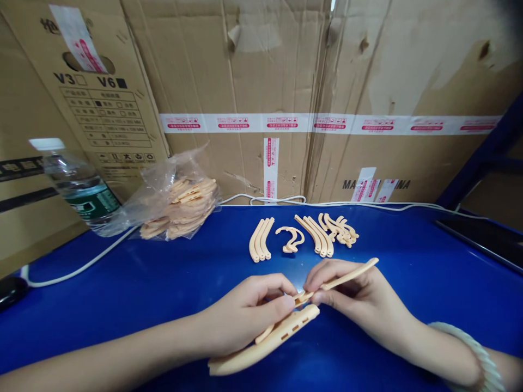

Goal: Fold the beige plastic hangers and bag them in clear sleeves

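My left hand [245, 316] is closed round a long curved beige plastic piece [261, 343] with slots, which lies low over the blue table [122, 288]. My right hand [351, 296] pinches a thin beige plastic strip [351, 274] whose near end meets the larger piece between my fingertips. Behind my hands lie small groups of curved beige plastic parts: one group [260, 239] on the left, a hooked pair [291, 238] in the middle, and another group [327, 231] on the right.
A clear plastic bag [180, 204] with more beige parts sits at the back left beside a water bottle [79, 188]. White cables [278, 200] run along the cardboard boxes [286, 81] behind. A dark flat object [486, 237] lies at the right.
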Action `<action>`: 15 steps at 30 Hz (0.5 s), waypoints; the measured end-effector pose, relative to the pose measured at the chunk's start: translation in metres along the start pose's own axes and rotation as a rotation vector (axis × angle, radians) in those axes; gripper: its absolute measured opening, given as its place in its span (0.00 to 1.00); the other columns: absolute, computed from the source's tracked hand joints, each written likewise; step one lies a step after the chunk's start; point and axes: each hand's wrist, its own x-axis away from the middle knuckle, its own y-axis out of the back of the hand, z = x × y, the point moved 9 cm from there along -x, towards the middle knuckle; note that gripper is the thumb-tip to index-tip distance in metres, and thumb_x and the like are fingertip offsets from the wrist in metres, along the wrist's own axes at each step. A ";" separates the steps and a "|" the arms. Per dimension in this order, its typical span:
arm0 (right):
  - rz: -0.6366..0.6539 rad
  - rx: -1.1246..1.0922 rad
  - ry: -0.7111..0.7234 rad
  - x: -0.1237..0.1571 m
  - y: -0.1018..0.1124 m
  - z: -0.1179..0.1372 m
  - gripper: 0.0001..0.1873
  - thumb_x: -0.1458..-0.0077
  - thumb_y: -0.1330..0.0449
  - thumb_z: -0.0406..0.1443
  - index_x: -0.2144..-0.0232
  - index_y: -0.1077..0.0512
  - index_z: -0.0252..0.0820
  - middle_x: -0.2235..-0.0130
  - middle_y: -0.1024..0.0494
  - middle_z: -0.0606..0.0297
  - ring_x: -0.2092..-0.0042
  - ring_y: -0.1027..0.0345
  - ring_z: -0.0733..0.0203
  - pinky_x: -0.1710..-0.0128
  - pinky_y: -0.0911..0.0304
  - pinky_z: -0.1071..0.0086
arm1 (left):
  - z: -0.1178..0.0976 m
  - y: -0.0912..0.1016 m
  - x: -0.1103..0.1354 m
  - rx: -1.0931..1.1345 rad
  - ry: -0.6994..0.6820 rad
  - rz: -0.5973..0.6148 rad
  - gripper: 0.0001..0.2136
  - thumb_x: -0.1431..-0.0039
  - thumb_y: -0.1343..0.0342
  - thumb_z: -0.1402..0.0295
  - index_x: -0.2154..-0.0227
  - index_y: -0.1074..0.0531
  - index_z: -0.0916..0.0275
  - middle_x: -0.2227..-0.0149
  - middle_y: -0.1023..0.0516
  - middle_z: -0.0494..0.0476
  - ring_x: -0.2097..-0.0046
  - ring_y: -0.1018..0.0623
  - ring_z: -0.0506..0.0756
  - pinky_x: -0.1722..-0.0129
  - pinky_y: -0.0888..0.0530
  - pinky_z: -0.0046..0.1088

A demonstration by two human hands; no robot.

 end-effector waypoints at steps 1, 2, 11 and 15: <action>0.013 0.034 0.061 0.001 -0.002 0.005 0.03 0.44 0.34 0.35 0.69 0.20 0.43 0.69 0.19 0.62 0.67 0.24 0.60 0.66 0.29 0.69 | -0.004 0.000 0.001 -0.089 -0.026 0.005 0.12 0.34 0.51 0.59 0.67 0.31 0.62 0.75 0.36 0.46 0.74 0.38 0.48 0.76 0.40 0.22; 0.029 0.066 0.122 0.002 -0.003 0.011 0.03 0.42 0.35 0.33 0.68 0.20 0.42 0.68 0.18 0.62 0.66 0.24 0.61 0.66 0.28 0.69 | -0.009 0.000 0.003 -0.173 -0.053 0.007 0.13 0.33 0.53 0.61 0.69 0.31 0.63 0.74 0.36 0.46 0.73 0.37 0.48 0.74 0.40 0.23; 0.190 0.334 0.425 0.018 -0.017 0.036 0.12 0.38 0.45 0.23 0.59 0.24 0.38 0.62 0.19 0.59 0.61 0.25 0.62 0.60 0.29 0.69 | -0.019 -0.004 0.005 -0.475 -0.126 0.035 0.16 0.29 0.59 0.66 0.72 0.34 0.62 0.77 0.37 0.44 0.75 0.37 0.48 0.72 0.40 0.22; 0.253 0.452 0.518 0.025 -0.024 0.043 0.14 0.32 0.51 0.28 0.53 0.26 0.35 0.61 0.20 0.54 0.60 0.26 0.61 0.60 0.29 0.68 | -0.020 -0.005 0.005 -0.508 -0.144 0.041 0.17 0.29 0.59 0.66 0.74 0.36 0.62 0.78 0.39 0.44 0.74 0.37 0.48 0.72 0.41 0.23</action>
